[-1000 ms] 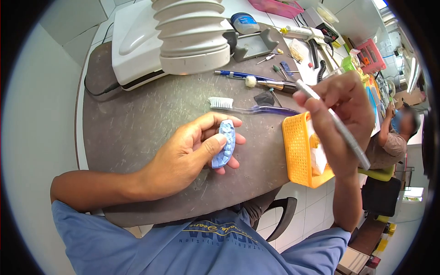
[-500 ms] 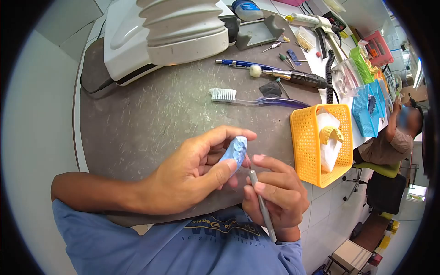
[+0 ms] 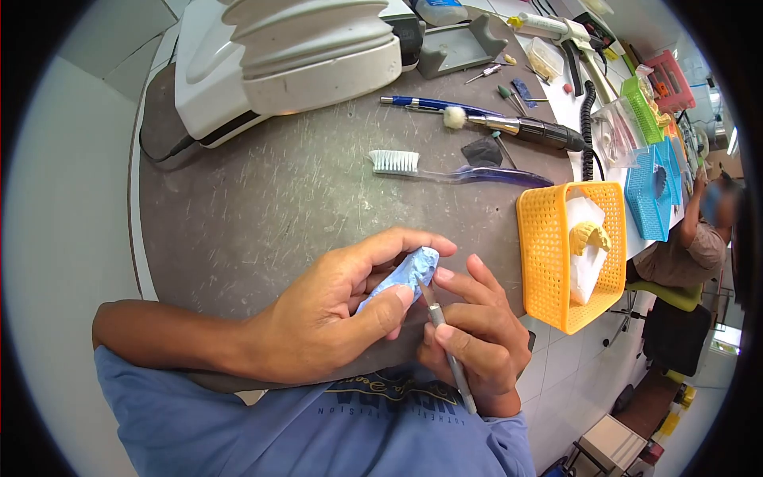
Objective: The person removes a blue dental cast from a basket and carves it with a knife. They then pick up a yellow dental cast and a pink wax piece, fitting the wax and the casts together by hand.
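Observation:
Held between the thumb and fingers of my left hand (image 3: 330, 310) is a light blue molded piece (image 3: 410, 273) that looks like a dental impression, with a bumpy upper end. My right hand (image 3: 481, 334) grips a slim metal craft knife (image 3: 453, 358) like a pen. Its narrow blade points up at the right side of the blue piece and appears to touch it. Part of the piece is hidden behind my left thumb.
To the right, a yellow basket (image 3: 547, 298) holds a yellowish dental cast (image 3: 589, 237) on white paper. Beyond my hands lie a toothbrush (image 3: 461, 173), a rotary handpiece (image 3: 532, 132) and a blue pen (image 3: 433, 103). A white machine (image 3: 211, 79) stands at upper left. Another person (image 3: 695, 246) sits far right.
My left hand has turned the blue piece so its bumpy face shows more. The knife blade has come up against it. The view has shifted slightly.

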A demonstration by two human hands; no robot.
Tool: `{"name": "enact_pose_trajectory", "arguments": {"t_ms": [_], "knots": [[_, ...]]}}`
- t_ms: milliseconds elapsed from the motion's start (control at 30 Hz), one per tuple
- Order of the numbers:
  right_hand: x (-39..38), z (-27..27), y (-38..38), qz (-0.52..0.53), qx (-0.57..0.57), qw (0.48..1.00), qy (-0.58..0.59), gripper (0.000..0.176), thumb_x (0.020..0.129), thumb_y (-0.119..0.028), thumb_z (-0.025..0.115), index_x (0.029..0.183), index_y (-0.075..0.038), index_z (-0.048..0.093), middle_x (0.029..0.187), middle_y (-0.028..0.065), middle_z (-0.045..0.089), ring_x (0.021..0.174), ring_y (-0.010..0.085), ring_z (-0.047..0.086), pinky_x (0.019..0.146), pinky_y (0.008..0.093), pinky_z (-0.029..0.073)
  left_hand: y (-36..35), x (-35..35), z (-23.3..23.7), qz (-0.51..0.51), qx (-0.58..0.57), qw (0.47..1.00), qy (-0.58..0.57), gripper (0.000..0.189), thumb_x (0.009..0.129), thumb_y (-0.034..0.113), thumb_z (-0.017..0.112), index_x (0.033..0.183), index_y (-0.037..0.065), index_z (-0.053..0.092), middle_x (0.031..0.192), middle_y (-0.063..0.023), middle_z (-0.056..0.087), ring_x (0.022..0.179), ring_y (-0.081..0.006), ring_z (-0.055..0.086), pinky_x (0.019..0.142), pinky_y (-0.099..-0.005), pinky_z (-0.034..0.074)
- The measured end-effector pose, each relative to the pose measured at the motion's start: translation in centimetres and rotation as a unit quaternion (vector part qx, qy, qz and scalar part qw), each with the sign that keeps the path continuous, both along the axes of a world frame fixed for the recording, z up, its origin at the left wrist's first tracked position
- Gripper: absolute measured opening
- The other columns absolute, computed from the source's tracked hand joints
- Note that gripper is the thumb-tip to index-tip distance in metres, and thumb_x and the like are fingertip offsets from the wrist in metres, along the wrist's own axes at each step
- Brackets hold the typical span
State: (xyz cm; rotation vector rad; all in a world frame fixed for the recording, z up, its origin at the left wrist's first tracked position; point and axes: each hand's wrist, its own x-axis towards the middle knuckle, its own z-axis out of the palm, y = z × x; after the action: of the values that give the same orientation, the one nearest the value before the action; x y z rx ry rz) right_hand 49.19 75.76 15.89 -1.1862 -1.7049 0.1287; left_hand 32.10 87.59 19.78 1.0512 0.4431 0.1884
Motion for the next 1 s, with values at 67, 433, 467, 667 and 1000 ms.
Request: {"name": "enact_pose_trajectory", "arguments": {"t_ms": [67, 433, 467, 667, 1000], "knots": [[0.08, -0.16, -0.08, 0.002, 0.002, 1.0, -0.001, 0.036, 0.071, -0.007, 0.083, 0.101, -0.005, 0.064, 0.086, 0.0107, 0.065, 0.102, 0.0385, 0.07, 0.096, 0.0568, 0.052, -0.15, 0.21, -0.28, 0.026, 0.038, 0.999, -0.004, 0.044, 0.1, 0.014, 0.047, 0.141, -0.002, 0.043, 0.108, -0.0041, 0.055, 0.077, -0.0054, 0.051, 0.073, -0.0207, 0.046], [0.2, -0.61, -0.14, -0.002, 0.007, 0.997, 0.074, 0.034, 0.072, -0.004, 0.082, 0.099, -0.007, 0.063, 0.081, 0.0088, 0.063, 0.1, 0.0371, 0.071, 0.099, 0.0584, 0.049, 0.13, -0.06, -0.59, 0.011, 0.105, 0.994, 0.022, 0.044, 0.095, 0.013, 0.052, 0.136, -0.002, 0.05, 0.117, -0.0067, 0.057, 0.091, -0.0065, 0.054, 0.085, -0.0235, 0.046], [0.47, -0.46, -0.27, 0.004, -0.002, 0.997, 0.079, 0.032, 0.073, -0.004, 0.082, 0.098, -0.007, 0.063, 0.08, 0.0077, 0.063, 0.099, 0.0357, 0.072, 0.101, 0.0585, 0.048, 0.05, -0.09, -0.77, 0.019, 0.135, 0.99, 0.024, 0.044, 0.094, 0.012, 0.053, 0.135, -0.002, 0.051, 0.122, -0.0076, 0.058, 0.099, -0.008, 0.056, 0.091, -0.025, 0.045], [0.65, -0.01, -0.24, 0.019, -0.023, 0.997, 0.073, 0.029, 0.074, -0.004, 0.082, 0.095, -0.008, 0.062, 0.077, 0.005, 0.063, 0.095, 0.0322, 0.073, 0.104, 0.059, 0.045, 0.01, 0.03, -0.31, 0.036, 0.09, 0.995, 0.04, 0.044, 0.092, 0.01, 0.053, 0.134, -0.004, 0.051, 0.131, -0.0097, 0.057, 0.111, -0.0103, 0.053, 0.101, -0.0284, 0.041], [0.57, -0.06, -0.2, 0.016, -0.024, 0.997, 0.076, 0.029, 0.073, -0.006, 0.083, 0.094, -0.008, 0.063, 0.079, 0.0065, 0.064, 0.095, 0.0315, 0.073, 0.104, 0.0583, 0.045, 0.03, -0.02, -0.38, 0.037, 0.089, 0.995, 0.041, 0.045, 0.093, 0.011, 0.054, 0.134, -0.005, 0.05, 0.131, -0.0099, 0.056, 0.112, -0.0102, 0.053, 0.1, -0.028, 0.041]]}}
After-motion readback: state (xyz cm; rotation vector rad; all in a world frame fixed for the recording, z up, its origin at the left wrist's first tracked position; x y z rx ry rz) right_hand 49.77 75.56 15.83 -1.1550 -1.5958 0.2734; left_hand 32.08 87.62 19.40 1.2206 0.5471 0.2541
